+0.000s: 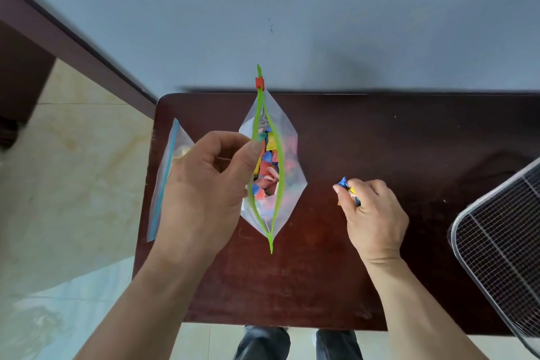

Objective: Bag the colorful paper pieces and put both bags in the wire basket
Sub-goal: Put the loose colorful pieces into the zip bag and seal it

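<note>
Mid-bagging, head view: my left hand (pixel 204 184) pinches the left lip of the green-zip bag (pixel 273 161), thumb and fingers curled on the rim, holding its mouth wide open above the dark wood surface (pixel 380 140). The bag hangs upright at centre, red slider (pixel 259 83) parked at the far end of the zip, and it's already well stocked w/ colorful paper pieces (pixel 267 166). My right hand (pixel 371 210), just right of the bag, is curled round a small clutch of loose pieces (pixel 346 187), blue and yellow showing btwn the fingertips.

Progress, as I judge it: bag no. 1 mostly filled but not yet zipped. No other loose pieces show on the surface, so this handful looks like the last for it. A second bag w/ a blue zip (pixel 168 178) lies at the left edge of the surface, partly behind my left hand; something pale shows inside, can't tell how full or whether it's sealed. The wire basket (pixel 496 231) sits at the right edge, nothing visible in the part in view. Left to do: drop handful, zip, both bags into basket.
</note>
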